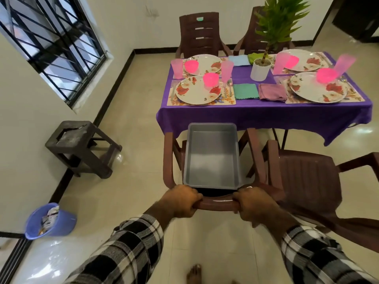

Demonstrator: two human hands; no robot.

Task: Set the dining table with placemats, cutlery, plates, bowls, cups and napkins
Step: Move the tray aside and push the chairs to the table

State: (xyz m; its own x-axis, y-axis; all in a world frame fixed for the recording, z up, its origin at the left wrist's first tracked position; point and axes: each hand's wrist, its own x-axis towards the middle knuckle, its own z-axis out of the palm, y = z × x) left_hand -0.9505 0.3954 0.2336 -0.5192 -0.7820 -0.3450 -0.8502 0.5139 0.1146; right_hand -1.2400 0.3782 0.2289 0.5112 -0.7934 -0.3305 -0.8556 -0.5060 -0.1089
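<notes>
My left hand (180, 200) and my right hand (254, 203) both grip the top rail of a brown plastic chair (168, 156) that faces the table. An empty grey tub (211, 156) lies on its seat. The table with the purple cloth (266, 113) carries several floral placemats, each with a flowered plate (196, 91), a pink bowl (210, 79) and a pink cup (226, 71). A spoon and fork (228, 89) lie beside the near left plate. A green napkin (245, 91) and a mauve napkin (271, 92) lie between the near settings; a blue napkin (239, 60) lies further back.
A white pot with a green plant (260, 69) stands mid-table. A second brown chair (311, 177) is at my right, two more stand behind the table. A dark stool (82, 148) and a blue bin (51, 221) are at the left by the wall.
</notes>
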